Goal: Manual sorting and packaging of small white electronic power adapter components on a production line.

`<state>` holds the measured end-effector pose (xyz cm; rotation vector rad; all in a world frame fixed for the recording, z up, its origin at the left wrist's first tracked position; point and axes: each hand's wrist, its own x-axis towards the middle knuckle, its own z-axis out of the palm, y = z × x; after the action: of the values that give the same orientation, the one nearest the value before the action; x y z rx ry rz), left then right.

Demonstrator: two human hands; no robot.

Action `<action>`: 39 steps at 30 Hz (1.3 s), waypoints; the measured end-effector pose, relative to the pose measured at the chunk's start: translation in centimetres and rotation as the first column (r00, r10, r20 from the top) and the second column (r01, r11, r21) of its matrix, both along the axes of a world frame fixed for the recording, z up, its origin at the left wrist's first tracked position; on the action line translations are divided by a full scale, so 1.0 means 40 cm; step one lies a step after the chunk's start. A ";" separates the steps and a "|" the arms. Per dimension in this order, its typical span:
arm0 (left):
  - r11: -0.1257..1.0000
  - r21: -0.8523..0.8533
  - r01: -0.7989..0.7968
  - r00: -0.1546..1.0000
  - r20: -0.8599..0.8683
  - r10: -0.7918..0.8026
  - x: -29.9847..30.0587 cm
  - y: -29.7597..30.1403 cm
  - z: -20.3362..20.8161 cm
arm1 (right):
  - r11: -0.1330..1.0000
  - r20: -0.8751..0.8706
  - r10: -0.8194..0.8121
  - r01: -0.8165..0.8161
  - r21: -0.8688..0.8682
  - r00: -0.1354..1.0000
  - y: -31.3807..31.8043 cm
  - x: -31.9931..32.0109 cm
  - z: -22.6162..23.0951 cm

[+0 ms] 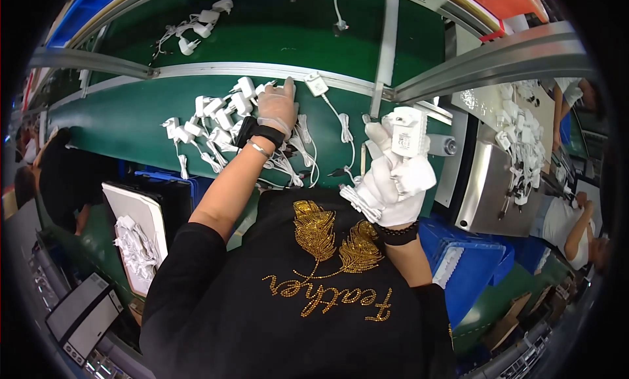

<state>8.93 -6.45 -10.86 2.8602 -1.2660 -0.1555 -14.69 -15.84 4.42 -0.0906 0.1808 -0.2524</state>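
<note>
My right hand (386, 182), in a white glove, is closed around white power adapters (409, 138). One faces up at the fingers, another white block sits lower against the palm, and a bundled white cable (360, 203) hangs out at the left side. My left hand (276, 107), in a thin pale glove, reaches over the green bench at the right edge of a pile of white adapters (223, 113). Its fingers are apart, one stretched forward, beside an adapter at the pile's far edge. A single adapter (316, 84) lies just right of that hand, its cable (344, 126) running toward me.
A metal rail (249, 69) crosses the bench's far side, with more adapters (203, 21) beyond. To the right stand a metal post (388, 44), a steel box (495, 189) and a heap of adapters (524, 130). Blue crates (468, 261) sit below; other people work at both sides.
</note>
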 end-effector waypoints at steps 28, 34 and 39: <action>0.472 -0.242 -0.848 0.027 -0.908 -0.417 -0.152 0.127 0.234 | 0.967 -0.268 -0.206 0.153 -0.205 0.941 -0.124 -0.191 0.176; 0.504 -0.221 -0.835 0.047 -0.941 -0.335 -0.133 0.147 0.226 | 0.781 -0.290 -0.535 0.334 -0.527 0.794 -0.303 -0.377 0.236; 0.602 -0.390 -0.697 0.248 -0.919 -0.308 -0.172 0.107 0.151 | 0.897 0.033 -0.347 0.342 -0.281 0.937 -0.229 -0.172 0.177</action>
<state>2.06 -2.18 -4.83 1.4551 -0.3537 -0.9274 -21.58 -24.98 11.48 -0.3483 0.1769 -0.6330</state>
